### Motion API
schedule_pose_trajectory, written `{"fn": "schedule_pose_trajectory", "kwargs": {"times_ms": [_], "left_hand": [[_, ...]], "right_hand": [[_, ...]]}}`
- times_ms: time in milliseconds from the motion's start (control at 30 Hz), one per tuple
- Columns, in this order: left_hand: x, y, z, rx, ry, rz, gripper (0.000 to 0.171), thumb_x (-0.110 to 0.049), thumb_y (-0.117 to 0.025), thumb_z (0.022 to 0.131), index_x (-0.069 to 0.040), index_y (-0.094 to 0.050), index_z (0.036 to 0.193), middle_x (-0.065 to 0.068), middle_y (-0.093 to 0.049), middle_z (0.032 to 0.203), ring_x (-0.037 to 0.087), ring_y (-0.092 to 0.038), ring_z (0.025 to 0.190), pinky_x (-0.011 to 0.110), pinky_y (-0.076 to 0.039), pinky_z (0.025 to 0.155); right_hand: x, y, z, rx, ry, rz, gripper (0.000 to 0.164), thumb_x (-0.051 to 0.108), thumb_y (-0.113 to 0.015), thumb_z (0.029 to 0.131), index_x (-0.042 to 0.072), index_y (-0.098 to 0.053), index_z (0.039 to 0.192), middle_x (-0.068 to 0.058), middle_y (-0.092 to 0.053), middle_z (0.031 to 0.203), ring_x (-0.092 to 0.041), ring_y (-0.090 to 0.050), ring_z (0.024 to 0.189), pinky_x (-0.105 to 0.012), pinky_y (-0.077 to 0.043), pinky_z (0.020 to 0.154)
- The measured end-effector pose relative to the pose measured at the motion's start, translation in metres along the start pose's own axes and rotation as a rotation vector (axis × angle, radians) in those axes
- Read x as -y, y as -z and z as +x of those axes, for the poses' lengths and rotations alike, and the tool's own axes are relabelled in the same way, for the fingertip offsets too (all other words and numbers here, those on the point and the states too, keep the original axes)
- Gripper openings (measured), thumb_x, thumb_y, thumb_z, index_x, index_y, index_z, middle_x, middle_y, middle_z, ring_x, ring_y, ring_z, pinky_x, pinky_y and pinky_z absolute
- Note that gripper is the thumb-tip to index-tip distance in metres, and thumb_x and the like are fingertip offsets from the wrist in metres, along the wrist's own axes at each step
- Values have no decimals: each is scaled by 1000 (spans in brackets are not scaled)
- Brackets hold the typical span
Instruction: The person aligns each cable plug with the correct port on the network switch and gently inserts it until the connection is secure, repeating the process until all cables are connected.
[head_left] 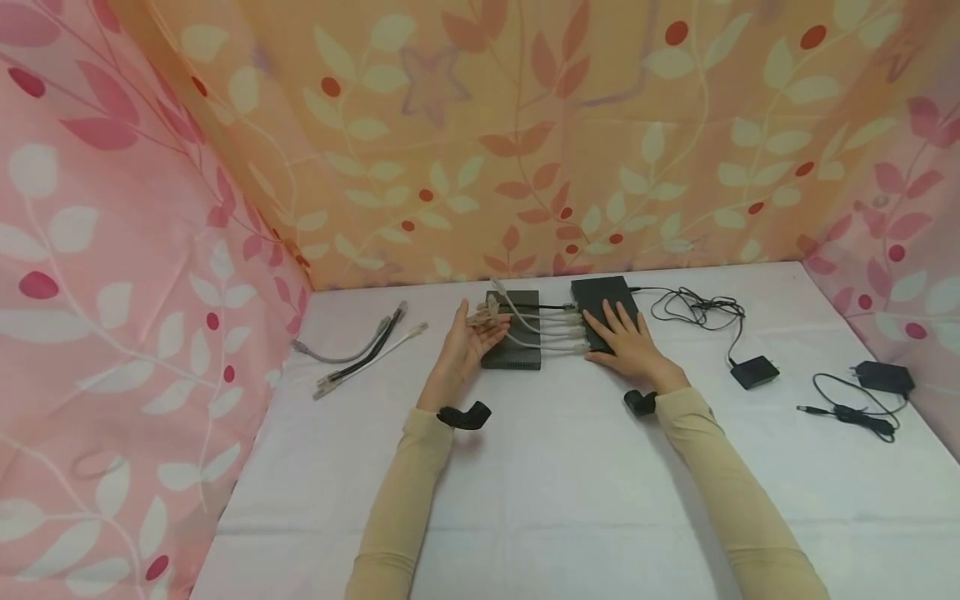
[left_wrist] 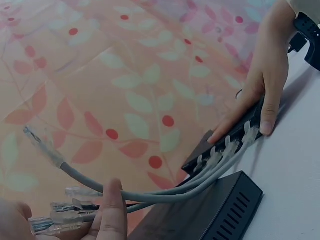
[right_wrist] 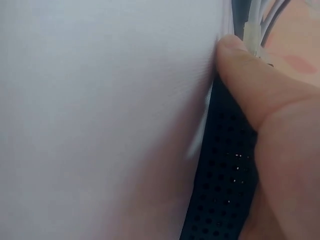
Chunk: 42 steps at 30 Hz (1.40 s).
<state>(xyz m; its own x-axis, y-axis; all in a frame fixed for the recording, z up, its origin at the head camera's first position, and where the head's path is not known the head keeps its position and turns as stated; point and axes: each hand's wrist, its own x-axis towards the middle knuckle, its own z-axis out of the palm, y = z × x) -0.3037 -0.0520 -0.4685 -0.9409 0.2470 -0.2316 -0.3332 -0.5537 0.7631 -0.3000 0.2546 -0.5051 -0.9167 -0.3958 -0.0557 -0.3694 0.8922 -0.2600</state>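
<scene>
A black network switch sits on the table beneath my right hand, whose spread fingers rest on its top, the thumb along its perforated side. Several network cables, grey ones and a black one, are plugged into its left face. Their loose ends lie in my left hand, which is palm up and holds the bunch between its fingers. In the left wrist view, one clear plug sticks up above the others. The cables cross over a second dark box with a vented side.
Several loose network cables lie at the left. A power adapter with a tangled cord leading to the switch lies at the right. Farther right is another adapter with a bundled cord. Patterned cloth hangs behind the table.
</scene>
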Motion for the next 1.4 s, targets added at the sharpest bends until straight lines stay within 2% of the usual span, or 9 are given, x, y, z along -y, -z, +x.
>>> {"fn": "schedule_pose_trajectory", "kwargs": {"times_ms": [133,367,567,667,800,967,1100,1233,1400], "left_hand": [[0,2,5,-37,-6,-30,55,-48,-27,99,2,-50,103,18,-61,104,24,-60,98,28,-50,85],[2,5,10,-35,-29,-97,56,-45,-32,99,-1,-31,134,19,-57,111,23,-60,97,27,-51,83],[1,5,16,-46,-60,-137,57,-43,-34,99,2,-28,134,19,-54,109,25,-60,99,29,-49,88],[1,6,19,-75,-75,-152,56,-40,-34,100,2,-24,136,18,-51,109,26,-60,99,31,-47,93],[3,10,17,-149,-85,-55,53,-34,-36,101,2,-25,138,20,-50,116,24,-58,98,33,-45,95],[8,16,7,-201,-78,216,44,-25,-42,100,0,-39,136,25,-51,126,30,-55,111,35,-42,99],[11,20,-3,-193,-119,410,46,-27,-40,100,-1,-38,138,25,-48,130,35,-47,120,41,-37,103],[15,23,-11,-180,-117,469,50,-28,-39,101,-1,-32,142,22,-39,138,34,-40,127,43,-31,107],[22,26,-17,-128,-56,424,59,-30,-36,101,-6,-9,149,19,-17,150,32,-28,135,41,-22,111]], "right_hand": [[0,1,5,0,-3,15,78,47,-55,90,19,-13,150,-21,2,154,-42,6,140,-64,5,105],[0,7,14,14,-20,16,78,48,-52,91,20,-10,150,-20,4,154,-41,8,140,-63,6,106],[-1,10,20,12,-31,25,77,47,-53,91,19,-11,150,-21,3,154,-42,8,139,-64,6,105],[-3,9,22,-9,-32,7,78,48,-53,90,20,-13,150,-21,0,154,-42,5,140,-64,4,106],[-5,6,24,-38,-23,16,78,49,-54,89,20,-14,150,-22,-2,154,-43,3,140,-64,3,106],[-7,3,22,-59,-20,74,79,46,-58,88,18,-17,149,-23,-2,153,-44,4,139,-65,4,105],[-6,-1,17,-70,-19,126,81,45,-60,87,16,-18,149,-24,-2,153,-41,4,140,-64,9,105],[5,-8,10,-109,14,171,79,45,-62,86,12,-24,147,-24,-5,152,-38,0,141,-63,11,105],[36,-15,2,-228,98,212,65,34,-65,86,5,-42,139,-25,-19,150,-40,-10,140,-62,-1,108]]}}
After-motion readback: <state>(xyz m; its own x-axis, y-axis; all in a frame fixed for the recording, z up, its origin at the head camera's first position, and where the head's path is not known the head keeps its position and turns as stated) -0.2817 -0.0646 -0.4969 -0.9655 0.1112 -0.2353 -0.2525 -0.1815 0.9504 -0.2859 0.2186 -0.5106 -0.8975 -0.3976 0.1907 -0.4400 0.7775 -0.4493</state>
